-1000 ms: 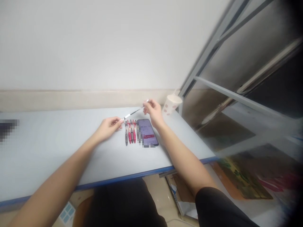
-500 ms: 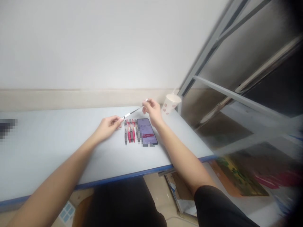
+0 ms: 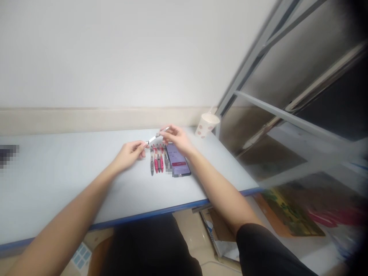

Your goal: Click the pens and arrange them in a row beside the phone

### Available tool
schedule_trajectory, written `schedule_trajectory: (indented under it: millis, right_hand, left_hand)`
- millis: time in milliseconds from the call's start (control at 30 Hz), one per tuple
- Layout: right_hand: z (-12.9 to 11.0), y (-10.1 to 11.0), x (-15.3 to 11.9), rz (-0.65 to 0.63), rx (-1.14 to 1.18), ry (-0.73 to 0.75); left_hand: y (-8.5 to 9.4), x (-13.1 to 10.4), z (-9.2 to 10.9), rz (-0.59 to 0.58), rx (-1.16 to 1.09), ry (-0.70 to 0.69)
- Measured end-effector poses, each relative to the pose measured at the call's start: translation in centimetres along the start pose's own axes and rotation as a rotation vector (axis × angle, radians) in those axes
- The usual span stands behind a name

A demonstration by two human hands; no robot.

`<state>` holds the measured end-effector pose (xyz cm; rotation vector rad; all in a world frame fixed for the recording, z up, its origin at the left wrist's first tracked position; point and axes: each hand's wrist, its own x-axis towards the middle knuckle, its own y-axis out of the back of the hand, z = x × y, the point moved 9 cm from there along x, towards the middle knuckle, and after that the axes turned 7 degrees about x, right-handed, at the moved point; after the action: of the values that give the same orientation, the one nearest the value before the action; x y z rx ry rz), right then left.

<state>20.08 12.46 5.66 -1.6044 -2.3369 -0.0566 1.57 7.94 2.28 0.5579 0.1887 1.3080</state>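
Observation:
My left hand (image 3: 132,152) is closed, pinching the lower left end of a thin pen refill (image 3: 152,140) with a white section. At the upper right, my right hand (image 3: 176,138) is closed on a slim pale pen barrel (image 3: 164,130) with a grey part, in line with the refill. Exactly where the two pieces meet is too small to tell. Several red and dark grey pens (image 3: 157,161) lie side by side on the table just below the hands. Beside them lies a phone (image 3: 178,159) with a lit purple screen, partly under my right wrist.
A spotted paper cup (image 3: 207,124) stands at the table's back right, near a metal frame (image 3: 244,73). A blurred dark object (image 3: 8,155) lies at the far left of the white table (image 3: 57,168). Its blue front edge (image 3: 152,214) runs before my lap.
My right hand has moved left and slightly down, closer to my left hand. The thin dark length of refill between the hands is now covered. My left hand has barely moved.

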Motion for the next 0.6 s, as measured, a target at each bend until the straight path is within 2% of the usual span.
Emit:
schedule_trajectory:
  millis: [100, 233, 333, 433, 500, 600]
  right_hand:
    - [0.0, -0.3, -0.2, -0.096, -0.04, -0.058]
    - [-0.6, 0.0, -0.3, -0.091, -0.155, -0.045]
    - [-0.9, -0.6, -0.6, -0.101, -0.322, -0.024]
    - [-0.5, -1.2, -0.9, -0.137, -0.453, -0.096]
    - [-0.1, -1.3, -1.1, -0.157, -0.454, -0.143]
    - [-0.3, -1.5, -0.9, -0.181, -0.352, -0.124]
  left_hand:
    - [0.3, 0.0, 0.3, 0.014, -0.047, 0.015]
    - [1.0, -0.1, 0.7, 0.059, -0.017, 0.01]
    - [1.9, -0.2, 0.8, 0.127, 0.034, 0.023]
    - [2.7, -0.4, 0.8, 0.17, 0.045, 0.041]
    - [3.0, -0.4, 0.7, 0.17, 0.04, 0.043]
    - [3.5, -0.3, 0.6, 0.205, 0.043, 0.038]
